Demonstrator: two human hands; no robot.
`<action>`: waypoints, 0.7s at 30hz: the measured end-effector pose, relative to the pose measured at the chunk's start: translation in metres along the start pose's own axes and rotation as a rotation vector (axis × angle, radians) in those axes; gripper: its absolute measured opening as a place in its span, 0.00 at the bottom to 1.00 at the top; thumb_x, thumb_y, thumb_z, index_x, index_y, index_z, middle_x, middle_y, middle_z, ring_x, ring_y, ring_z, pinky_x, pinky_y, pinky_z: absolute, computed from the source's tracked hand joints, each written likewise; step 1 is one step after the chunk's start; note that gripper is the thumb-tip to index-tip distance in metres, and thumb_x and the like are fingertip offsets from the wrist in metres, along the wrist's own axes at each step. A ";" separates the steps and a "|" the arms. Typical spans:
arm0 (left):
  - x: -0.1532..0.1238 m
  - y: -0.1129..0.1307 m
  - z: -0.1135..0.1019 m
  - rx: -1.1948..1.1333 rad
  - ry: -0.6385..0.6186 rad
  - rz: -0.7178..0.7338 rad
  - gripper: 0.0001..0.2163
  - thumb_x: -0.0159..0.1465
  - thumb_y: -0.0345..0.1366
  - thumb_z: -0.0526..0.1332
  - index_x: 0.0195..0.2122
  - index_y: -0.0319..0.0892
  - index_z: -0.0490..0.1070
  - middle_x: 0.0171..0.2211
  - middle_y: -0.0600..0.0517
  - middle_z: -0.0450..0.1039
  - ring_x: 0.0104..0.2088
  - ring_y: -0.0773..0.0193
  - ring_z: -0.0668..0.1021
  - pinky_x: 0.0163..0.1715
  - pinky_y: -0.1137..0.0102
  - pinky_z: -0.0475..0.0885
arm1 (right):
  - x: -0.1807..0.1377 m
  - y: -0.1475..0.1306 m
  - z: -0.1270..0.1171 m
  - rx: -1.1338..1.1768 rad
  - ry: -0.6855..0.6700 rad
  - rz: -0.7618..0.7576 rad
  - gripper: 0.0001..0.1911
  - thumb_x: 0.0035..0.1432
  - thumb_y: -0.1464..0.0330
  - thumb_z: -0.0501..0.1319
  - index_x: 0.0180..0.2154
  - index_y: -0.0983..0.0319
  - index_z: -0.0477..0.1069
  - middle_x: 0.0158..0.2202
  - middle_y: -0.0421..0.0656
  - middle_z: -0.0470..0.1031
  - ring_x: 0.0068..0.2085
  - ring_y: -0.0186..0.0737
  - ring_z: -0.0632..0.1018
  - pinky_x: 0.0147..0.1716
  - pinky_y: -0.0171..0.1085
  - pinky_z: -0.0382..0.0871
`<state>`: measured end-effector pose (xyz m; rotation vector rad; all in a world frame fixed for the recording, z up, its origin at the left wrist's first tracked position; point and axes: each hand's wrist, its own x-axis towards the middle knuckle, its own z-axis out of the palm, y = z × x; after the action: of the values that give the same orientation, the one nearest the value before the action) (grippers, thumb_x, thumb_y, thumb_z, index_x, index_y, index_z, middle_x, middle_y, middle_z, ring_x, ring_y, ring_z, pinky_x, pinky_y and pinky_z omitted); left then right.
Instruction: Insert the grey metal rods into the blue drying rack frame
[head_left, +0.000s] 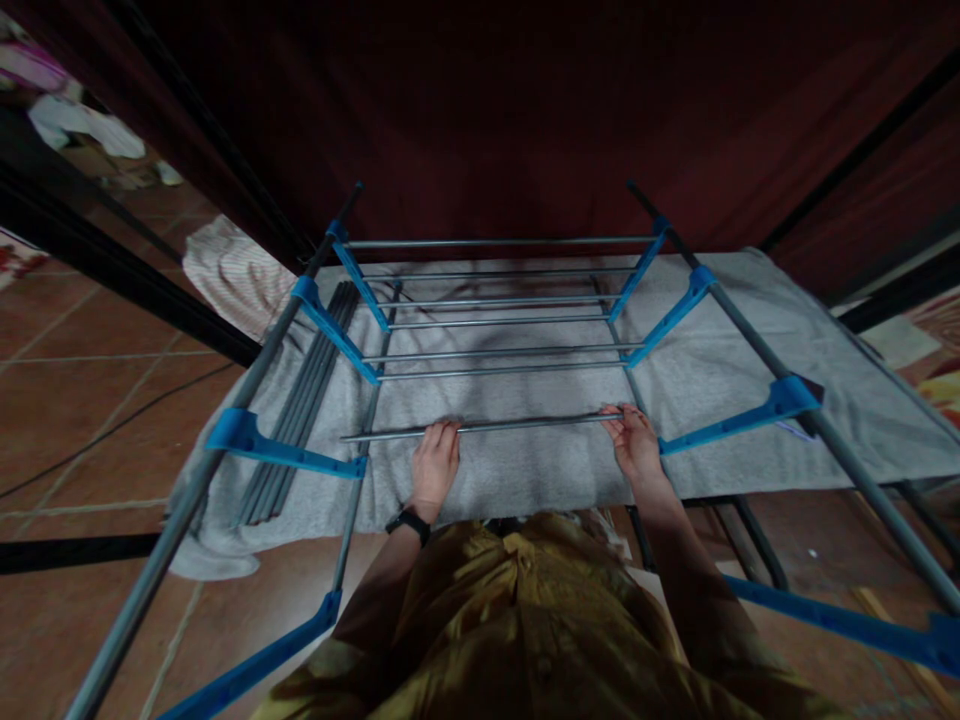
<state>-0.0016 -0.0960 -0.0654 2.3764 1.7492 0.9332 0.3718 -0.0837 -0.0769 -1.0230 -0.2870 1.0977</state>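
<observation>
A thin grey metal tube (525, 424) lies crosswise between my two hands, inside a rack frame of grey poles and blue plastic brackets. My left hand (436, 460) is closed around the tube left of its middle. Near the tube's right end, my right hand (634, 440) pinches it, close to a blue bracket (720, 425) on the right side. The matching blue bracket (285, 452) on the left side sits below the tube's left end, which appears free. Farther off, several crossbars (502, 353) span the other bracket pairs.
Several loose grey tubes (304, 400) lie bundled on the left of the grey cloth (750, 350) covering the low surface. A dark red curtain (495, 120) hangs behind. Tiled floor (90, 400) with a black cable (112, 430) shows at left, beside a striped cloth (232, 270).
</observation>
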 end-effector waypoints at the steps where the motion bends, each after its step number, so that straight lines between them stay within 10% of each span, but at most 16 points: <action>1: 0.000 0.000 0.000 -0.011 0.004 0.001 0.13 0.70 0.33 0.52 0.51 0.43 0.73 0.46 0.43 0.76 0.48 0.52 0.76 0.49 0.60 0.70 | 0.000 0.000 0.000 -0.001 0.000 0.000 0.03 0.56 0.71 0.65 0.33 0.60 0.72 0.31 0.42 0.82 0.35 0.38 0.83 0.39 0.37 0.80; 21: -0.005 0.005 -0.002 -0.076 0.105 0.171 0.16 0.69 0.31 0.56 0.57 0.46 0.70 0.57 0.42 0.70 0.59 0.52 0.72 0.56 0.58 0.71 | 0.004 -0.004 -0.003 0.000 0.045 0.092 0.04 0.60 0.73 0.64 0.32 0.60 0.72 0.31 0.42 0.82 0.34 0.38 0.83 0.36 0.39 0.82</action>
<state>0.0009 -0.1023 -0.0641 2.5022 1.5299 1.1435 0.3781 -0.0820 -0.0759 -1.0680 -0.2055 1.1561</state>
